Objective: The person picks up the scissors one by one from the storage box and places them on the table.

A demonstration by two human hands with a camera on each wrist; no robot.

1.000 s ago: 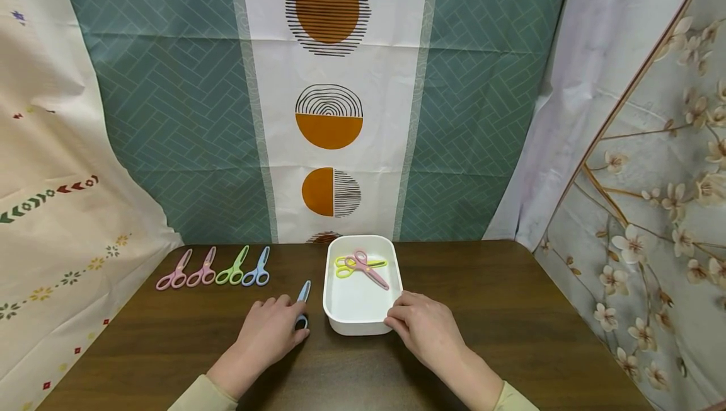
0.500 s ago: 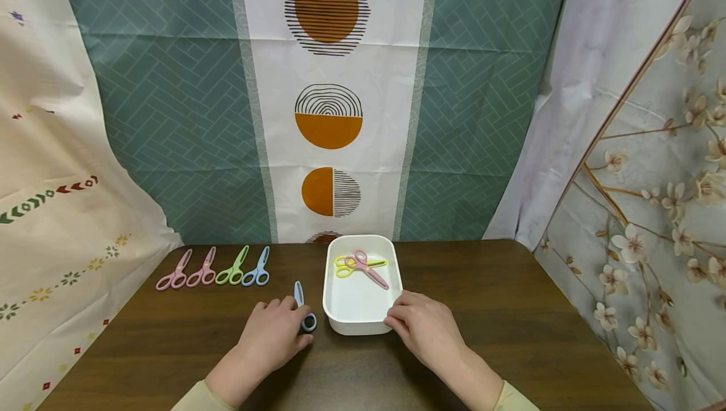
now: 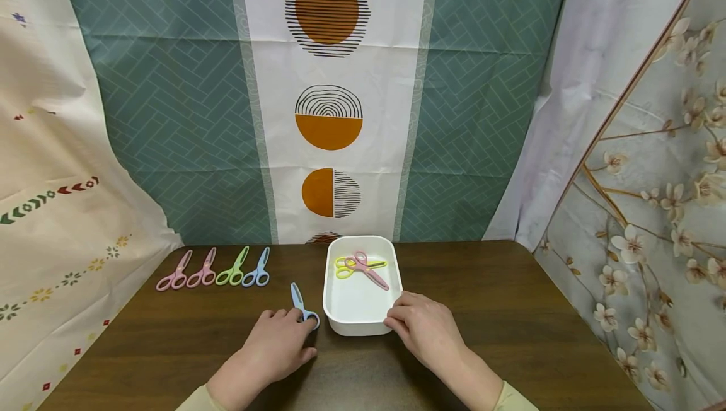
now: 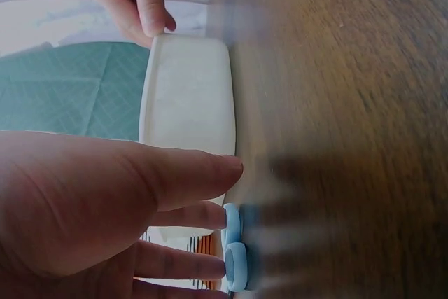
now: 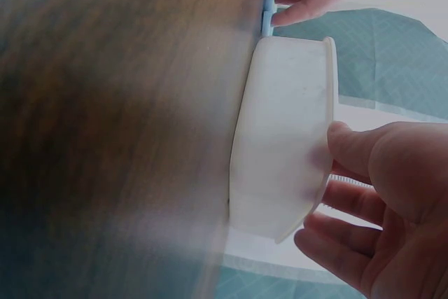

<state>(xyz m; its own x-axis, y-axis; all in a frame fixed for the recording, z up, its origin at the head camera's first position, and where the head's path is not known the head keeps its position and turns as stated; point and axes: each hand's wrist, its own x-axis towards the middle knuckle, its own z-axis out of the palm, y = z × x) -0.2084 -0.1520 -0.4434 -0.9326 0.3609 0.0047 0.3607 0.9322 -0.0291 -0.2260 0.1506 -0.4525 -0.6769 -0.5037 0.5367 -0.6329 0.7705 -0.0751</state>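
Observation:
Blue-handled scissors (image 3: 304,306) lie on the table left of a white plastic box (image 3: 356,328). My left hand (image 3: 276,346) touches their handle loops (image 4: 236,265) with the fingertips, its fingers fairly straight and its thumb held apart, as the left wrist view shows. At the box's near right corner, my right hand (image 3: 425,324) grips the rim between thumb and fingers (image 5: 338,246). Inside the box, pink scissors (image 3: 371,273) lie across yellow scissors (image 3: 344,270).
Along the table's back left stand out two pink scissors (image 3: 177,274), green scissors (image 3: 232,270) and more blue scissors (image 3: 258,270) in a row. Patterned cloth (image 3: 170,115) hangs behind the brown table (image 3: 482,278) and at both sides.
The blue scissors under my left hand have turned, blades swinging left and handle loops moving right toward the box. My left hand has shifted slightly right. My right hand stays put.

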